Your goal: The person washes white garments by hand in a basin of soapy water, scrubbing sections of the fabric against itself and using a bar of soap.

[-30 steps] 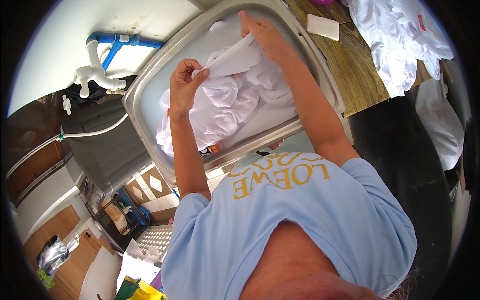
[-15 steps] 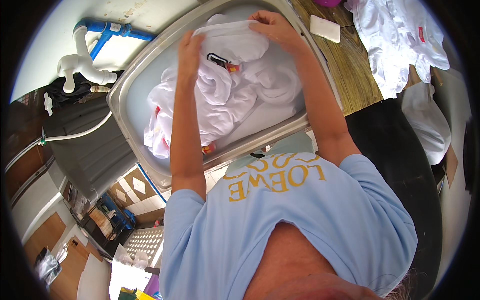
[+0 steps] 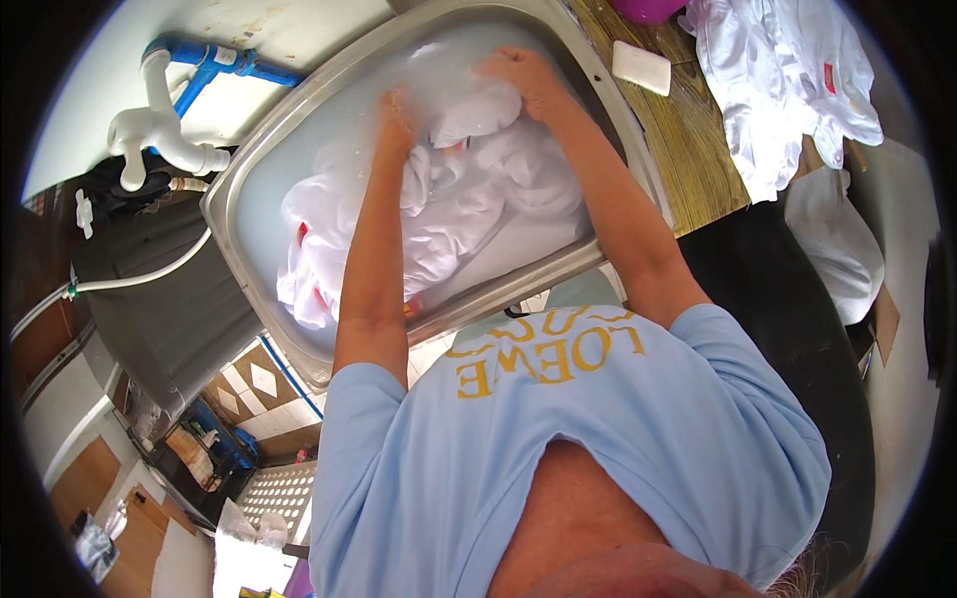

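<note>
White garments [image 3: 449, 224] with small red and yellow labels lie bunched in cloudy water in a metal-rimmed basin [image 3: 221, 189]. My left hand [image 3: 397, 118] is lowered into the water at the far side, its fingers blurred by splashing. To its right, my right hand [image 3: 526, 82] is bent with its fingertips in the water. Both hands are closed on the edge of one white garment [image 3: 480, 112], whose far edge is sunk between them; a rounded wet fold bulges up just nearer to me.
A white soap bar [image 3: 641, 68] lies on a wooden board [image 3: 698, 149] right of the basin, beside a heap of white garments [image 3: 768, 90]. At left are a white tap [image 3: 159, 135], blue pipes [image 3: 214, 65] and a pale hose [image 3: 150, 277]. A purple object [image 3: 648, 8] shows at the top.
Both hands have gone down from holding the garment's edge stretched above the water to being partly under it. The edge and its dark label have sunk from sight, and the water splashes.
</note>
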Motion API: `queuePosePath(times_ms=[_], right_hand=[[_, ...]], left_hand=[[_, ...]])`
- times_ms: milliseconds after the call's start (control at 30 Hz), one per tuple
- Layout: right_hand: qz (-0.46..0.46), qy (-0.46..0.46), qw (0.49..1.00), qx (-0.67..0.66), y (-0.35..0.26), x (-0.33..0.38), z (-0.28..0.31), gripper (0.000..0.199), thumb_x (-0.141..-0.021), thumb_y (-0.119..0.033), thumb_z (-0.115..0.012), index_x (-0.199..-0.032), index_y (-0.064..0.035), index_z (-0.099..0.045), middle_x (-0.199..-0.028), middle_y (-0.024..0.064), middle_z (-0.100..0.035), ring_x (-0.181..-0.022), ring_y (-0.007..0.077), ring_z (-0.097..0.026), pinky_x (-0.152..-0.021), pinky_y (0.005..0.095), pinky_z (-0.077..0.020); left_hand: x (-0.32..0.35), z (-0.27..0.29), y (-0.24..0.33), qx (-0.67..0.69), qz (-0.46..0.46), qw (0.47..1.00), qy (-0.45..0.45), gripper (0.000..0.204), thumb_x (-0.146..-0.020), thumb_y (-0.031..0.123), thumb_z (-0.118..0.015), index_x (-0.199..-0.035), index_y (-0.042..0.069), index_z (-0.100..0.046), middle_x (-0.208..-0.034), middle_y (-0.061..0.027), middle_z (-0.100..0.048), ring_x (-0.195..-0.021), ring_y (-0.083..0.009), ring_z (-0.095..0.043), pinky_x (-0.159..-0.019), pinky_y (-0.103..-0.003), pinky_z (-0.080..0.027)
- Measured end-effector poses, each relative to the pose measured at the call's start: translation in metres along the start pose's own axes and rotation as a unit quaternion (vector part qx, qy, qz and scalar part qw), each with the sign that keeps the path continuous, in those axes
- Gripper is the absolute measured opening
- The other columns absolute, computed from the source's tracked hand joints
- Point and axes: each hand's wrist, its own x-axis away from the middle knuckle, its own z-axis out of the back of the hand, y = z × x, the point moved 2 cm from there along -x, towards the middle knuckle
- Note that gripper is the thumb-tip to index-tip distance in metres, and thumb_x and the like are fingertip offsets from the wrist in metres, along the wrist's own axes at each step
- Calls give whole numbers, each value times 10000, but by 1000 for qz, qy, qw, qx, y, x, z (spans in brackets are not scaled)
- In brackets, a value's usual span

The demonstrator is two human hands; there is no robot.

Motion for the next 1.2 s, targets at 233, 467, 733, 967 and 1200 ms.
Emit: queuePosePath(times_ms=[233,467,733,967,1200], right_hand=[[-160,-86,851,-492,1,-1,-29,255,-821,-105,-638,-1062,-29,-606,-911,92,-633,-844,196,-610,-793,317,-515],[67,-93,917,-383,48,2,-17,376,-891,-163,-562,-1238,-24,-520,-1129,76,-570,-1030,148,-521,-886,281,-432],[-82,-81,803,-584,28,10,-47,282,-966,-382,-457,-888,-123,-538,-738,-10,-526,-652,126,-500,-610,287,-442],[-199,-47,840,-503,-11,31,-57,302,-840,-375,-661,-758,-147,-481,-686,-11,-490,-601,137,-520,-610,321,-477],[5,-98,875,-474,56,-25,-22,219,-956,-328,-485,-850,-141,-526,-701,-23,-489,-635,130,-521,-587,250,-442]], left_hand=[[-41,74,219,652,241,716,-58,349,-943,319,-507,-938,7,-664,-923,-73,-661,-801,-145,-604,-762,-286,-487],[-21,21,283,57,-128,987,80,275,-752,237,-722,-619,23,-611,-621,-108,-593,-579,-239,-567,-622,-326,-481],[-37,16,222,71,-34,993,83,251,-782,171,-664,-584,42,-578,-504,-120,-508,-479,-282,-508,-481,-354,-392],[-51,60,170,223,185,944,159,345,-807,244,-708,-584,3,-601,-440,26,-427,-440,-91,-384,-438,-259,-336],[-42,17,246,215,-1,972,94,391,-812,285,-695,-574,-5,-583,-456,-59,-432,-437,-120,-358,-472,-287,-367]])
